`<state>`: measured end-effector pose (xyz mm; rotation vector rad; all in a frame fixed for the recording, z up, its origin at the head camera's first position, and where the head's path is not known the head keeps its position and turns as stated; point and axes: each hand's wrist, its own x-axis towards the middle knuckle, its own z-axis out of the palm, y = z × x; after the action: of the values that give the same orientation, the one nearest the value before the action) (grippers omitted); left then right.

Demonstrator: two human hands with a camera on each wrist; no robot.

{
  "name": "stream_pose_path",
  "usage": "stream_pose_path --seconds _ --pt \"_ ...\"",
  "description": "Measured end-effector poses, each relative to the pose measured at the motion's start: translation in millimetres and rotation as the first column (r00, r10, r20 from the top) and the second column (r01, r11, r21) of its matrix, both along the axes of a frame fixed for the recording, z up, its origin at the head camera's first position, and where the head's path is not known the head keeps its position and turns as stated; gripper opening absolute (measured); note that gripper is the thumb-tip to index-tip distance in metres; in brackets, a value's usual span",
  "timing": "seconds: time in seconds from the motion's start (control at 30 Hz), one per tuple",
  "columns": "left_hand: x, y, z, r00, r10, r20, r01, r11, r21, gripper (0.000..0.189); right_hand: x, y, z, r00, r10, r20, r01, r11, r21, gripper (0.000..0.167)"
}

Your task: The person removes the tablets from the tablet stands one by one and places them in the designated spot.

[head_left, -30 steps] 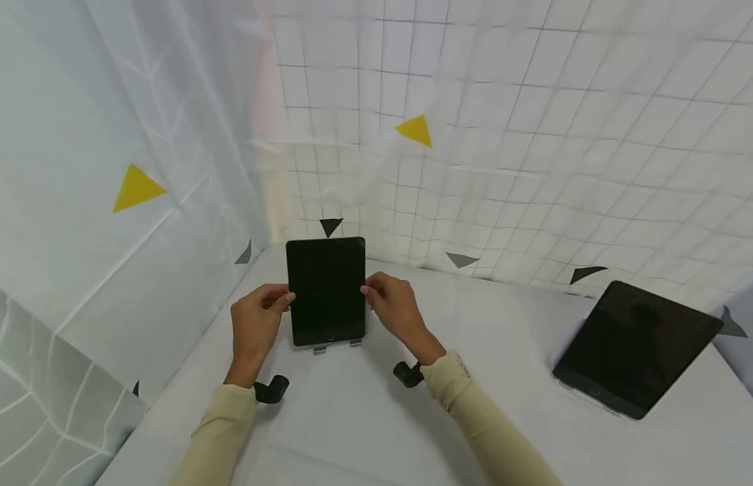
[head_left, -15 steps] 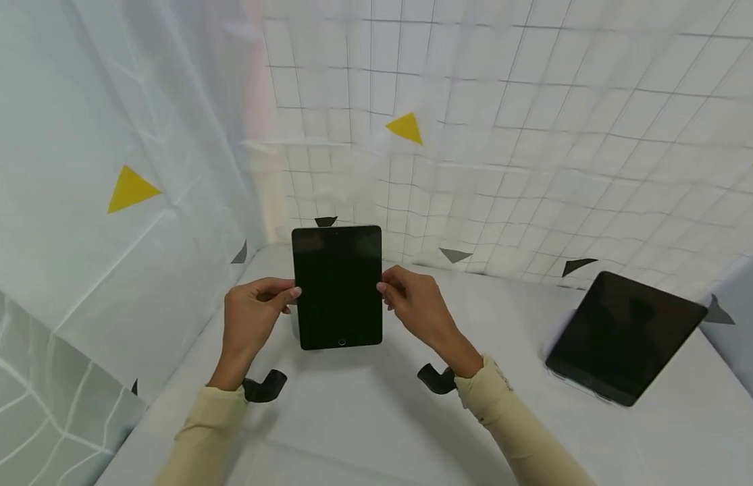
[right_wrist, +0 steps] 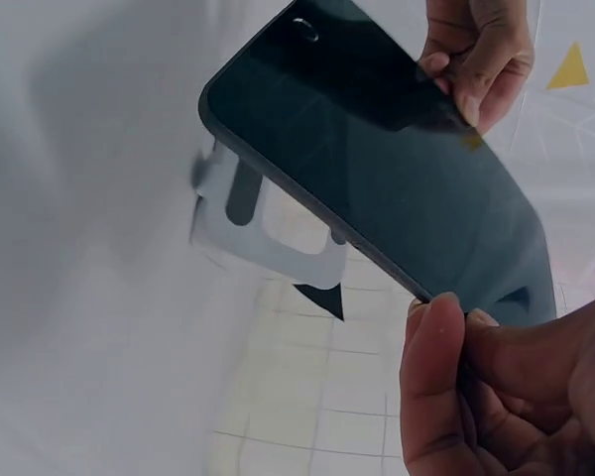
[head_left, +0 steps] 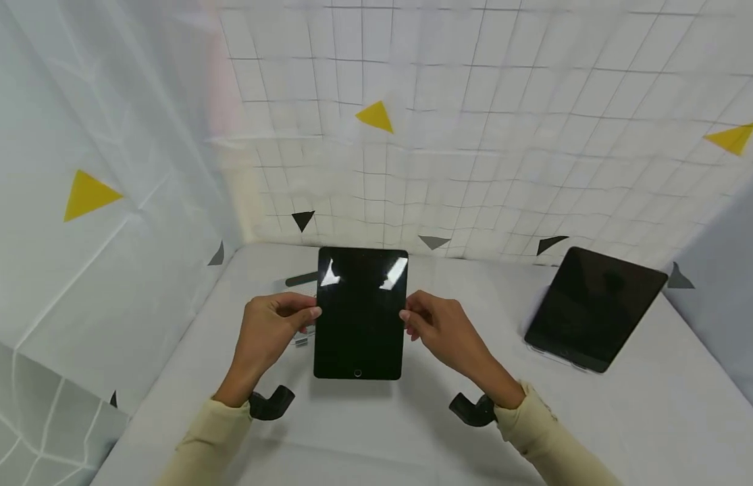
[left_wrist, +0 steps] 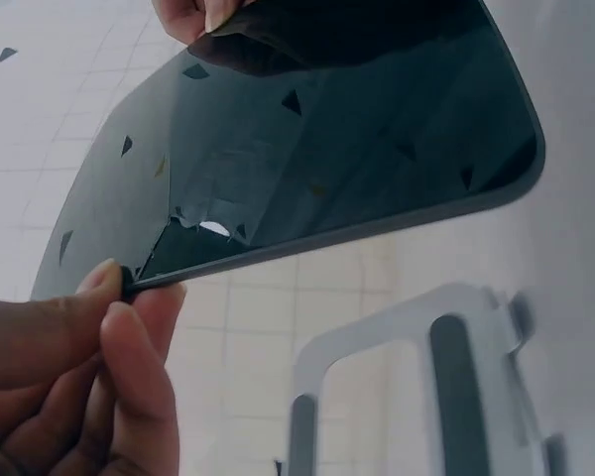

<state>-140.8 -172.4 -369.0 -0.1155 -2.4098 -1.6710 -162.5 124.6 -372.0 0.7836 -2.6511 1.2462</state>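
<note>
A black tablet [head_left: 360, 317] with a dark screen is held upright between my two hands, its home button at the lower edge. My left hand [head_left: 269, 331] pinches its left edge between thumb and fingers. On the opposite edge my right hand [head_left: 452, 334] pinches it the same way. Behind the tablet stands a silver tablet stand [left_wrist: 377, 347] with dark grey pads, mostly hidden in the head view but plain in both wrist views. The tablet is apart from the stand, over the white table.
A second black tablet [head_left: 595, 307] leans on a clear-edged stand at the right of the white table [head_left: 352, 439]. Black wrist-camera mounts [head_left: 271, 403] stick out at both wrists. White sheeting with a grid and yellow triangles [head_left: 376, 116] rises behind and at the left.
Both hands have lifted the tablet off the silver stand and brought it nearer to me, uncovering part of the stand. The head view has turned somewhat to the right.
</note>
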Motion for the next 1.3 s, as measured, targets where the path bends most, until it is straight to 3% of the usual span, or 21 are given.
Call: stream_pose_path --seconds 0.23,0.37,0.6,0.8,1.0,1.3 --pt "8.1 10.3 -11.4 0.999 -0.038 0.039 0.039 0.999 -0.019 0.010 19.9 10.6 -9.3 0.993 -0.049 0.107 0.050 0.999 -0.002 0.006" --pt "13.5 10.9 -19.1 0.996 -0.048 0.069 0.050 0.998 -0.039 0.008 23.8 14.1 -20.1 0.985 -0.016 0.170 0.021 0.999 -0.028 0.007" --pt "22.6 10.2 -36.7 0.991 -0.062 0.115 0.070 0.995 -0.066 0.007 29.9 12.0 -42.4 0.951 0.040 0.306 -0.014 0.996 -0.086 0.009" --pt "28.8 10.1 -47.1 0.983 -0.051 0.176 0.066 0.995 -0.079 0.007 36.6 10.5 -53.2 0.933 0.061 0.356 -0.031 0.996 -0.088 0.011" --pt "35.1 10.5 -56.0 0.966 -0.050 0.255 0.072 0.995 -0.075 0.005 43.4 10.4 -53.3 0.919 0.078 0.386 -0.057 0.996 -0.067 0.011" --pt "34.9 9.5 -66.4 0.948 -0.099 0.304 0.125 0.990 -0.067 0.006 42.6 9.6 -57.6 0.898 0.057 0.436 -0.078 0.996 0.031 0.011"
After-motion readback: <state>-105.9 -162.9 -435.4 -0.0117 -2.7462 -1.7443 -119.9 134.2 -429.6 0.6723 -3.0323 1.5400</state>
